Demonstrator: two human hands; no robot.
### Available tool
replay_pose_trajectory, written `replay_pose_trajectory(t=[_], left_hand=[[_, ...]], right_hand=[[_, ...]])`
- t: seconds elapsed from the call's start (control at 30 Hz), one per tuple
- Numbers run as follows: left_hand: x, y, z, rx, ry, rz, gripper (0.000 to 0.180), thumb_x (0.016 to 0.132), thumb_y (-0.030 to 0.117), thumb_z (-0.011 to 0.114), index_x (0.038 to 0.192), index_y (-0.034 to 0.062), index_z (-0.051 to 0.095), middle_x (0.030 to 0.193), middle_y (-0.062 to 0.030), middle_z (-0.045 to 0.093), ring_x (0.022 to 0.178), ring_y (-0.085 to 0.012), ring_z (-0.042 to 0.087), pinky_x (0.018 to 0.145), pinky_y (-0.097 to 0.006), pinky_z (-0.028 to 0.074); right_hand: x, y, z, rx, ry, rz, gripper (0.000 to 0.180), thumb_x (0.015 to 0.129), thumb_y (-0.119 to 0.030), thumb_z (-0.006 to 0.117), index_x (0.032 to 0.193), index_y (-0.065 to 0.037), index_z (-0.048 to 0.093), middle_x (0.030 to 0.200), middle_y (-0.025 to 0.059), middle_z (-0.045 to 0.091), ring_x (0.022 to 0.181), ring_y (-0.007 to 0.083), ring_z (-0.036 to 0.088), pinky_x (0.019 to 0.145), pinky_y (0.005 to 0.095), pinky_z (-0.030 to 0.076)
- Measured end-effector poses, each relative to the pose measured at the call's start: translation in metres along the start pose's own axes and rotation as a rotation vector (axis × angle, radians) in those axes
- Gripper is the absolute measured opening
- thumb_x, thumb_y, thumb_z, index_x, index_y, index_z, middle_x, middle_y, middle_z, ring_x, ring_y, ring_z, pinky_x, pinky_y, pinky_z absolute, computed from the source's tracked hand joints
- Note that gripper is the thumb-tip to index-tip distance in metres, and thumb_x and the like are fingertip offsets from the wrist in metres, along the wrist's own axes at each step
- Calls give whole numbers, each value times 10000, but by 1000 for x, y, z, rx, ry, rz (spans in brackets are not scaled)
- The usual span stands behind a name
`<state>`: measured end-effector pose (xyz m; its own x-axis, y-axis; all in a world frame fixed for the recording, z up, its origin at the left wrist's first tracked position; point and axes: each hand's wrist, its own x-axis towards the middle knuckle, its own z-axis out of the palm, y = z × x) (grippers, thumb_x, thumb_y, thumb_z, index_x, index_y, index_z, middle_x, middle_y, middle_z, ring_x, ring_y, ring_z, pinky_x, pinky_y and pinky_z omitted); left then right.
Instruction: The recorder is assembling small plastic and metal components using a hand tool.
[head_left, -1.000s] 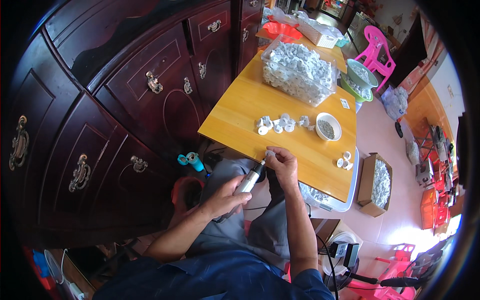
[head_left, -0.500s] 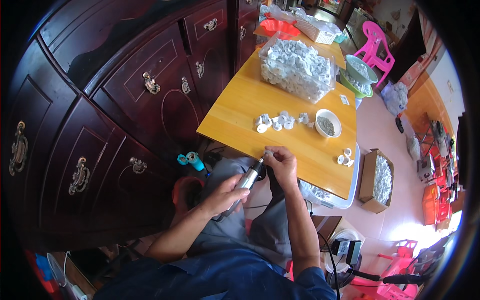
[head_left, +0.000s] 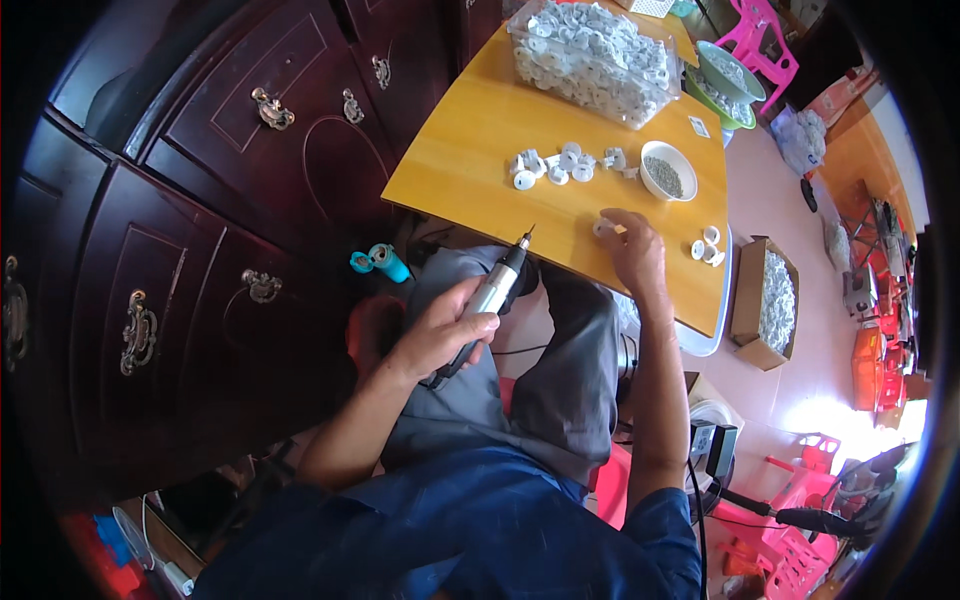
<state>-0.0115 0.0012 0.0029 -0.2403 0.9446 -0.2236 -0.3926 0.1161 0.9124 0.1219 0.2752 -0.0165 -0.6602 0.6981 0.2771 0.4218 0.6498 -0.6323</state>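
Note:
My left hand (head_left: 440, 335) is wrapped round an electric screwdriver (head_left: 492, 290) with a silver and black body, its thin bit pointing up and away past the table's near edge. Over the yellow wooden table (head_left: 460, 130), my right hand (head_left: 638, 252) pinches a small white plastic part (head_left: 603, 227) between thumb and fingers. Beyond it lies a loose cluster of similar white parts (head_left: 568, 160). A white bowl (head_left: 688, 188) of small grey metal pieces, seemingly screws, stands to the cluster's right. Several more white parts (head_left: 698, 249) sit near the right edge.
At the table's far side stands a clear plastic bin (head_left: 640, 113) heaped with white parts. Dark wooden cabinets (head_left: 230, 190) line the left. A cardboard box (head_left: 750, 310) of white pieces is on the floor to the right. A turquoise flask (head_left: 392, 265) stands by my left knee.
My right hand has moved from the screwdriver's tip rightward over the table, carrying the white part. The bit is now bare. The whole view has shifted, so the table appears higher.

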Motion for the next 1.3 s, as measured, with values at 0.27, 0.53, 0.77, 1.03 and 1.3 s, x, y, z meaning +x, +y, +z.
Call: replay_pose_trajectory(t=[0.27,0.53,0.77,1.03,1.3], left_hand=[[-2,6,1,19,43,7,531,916,186,599,1364,-22,404,838,-26,528,582,-73,519,511,-217,438],[-1,2,-6,19,63,10,555,910,82,595,1408,-20,372,886,-20,529,589,-58,510,522,-216,433],[-2,2,-7,33,83,-16,581,899,89,614,1414,-21,367,912,-27,540,608,-49,494,531,-215,426],[-2,4,-6,10,62,-17,586,909,90,618,1422,-21,357,982,-25,535,648,-40,488,548,-207,429],[-2,4,-3,7,60,-7,599,913,91,625,1432,-21,349,1002,-29,546,662,-42,493,557,-207,436]], right_hand=[[61,33,-53,-252,137,24,187,833,-232,658,943,-98,728,851,164,705,819,306,696,734,399,536],[133,81,-58,-524,-280,139,186,770,-196,663,910,-98,737,824,149,708,790,298,691,739,400,528],[150,98,-48,-581,-319,108,177,778,-193,674,877,-53,718,806,134,705,756,254,684,684,374,521],[150,93,-60,-518,-373,104,171,764,-169,680,878,-49,719,815,140,706,749,257,684,682,369,521],[154,91,-54,-719,-399,204,227,772,-234,646,933,-95,725,944,152,710,904,328,674,787,428,520]])
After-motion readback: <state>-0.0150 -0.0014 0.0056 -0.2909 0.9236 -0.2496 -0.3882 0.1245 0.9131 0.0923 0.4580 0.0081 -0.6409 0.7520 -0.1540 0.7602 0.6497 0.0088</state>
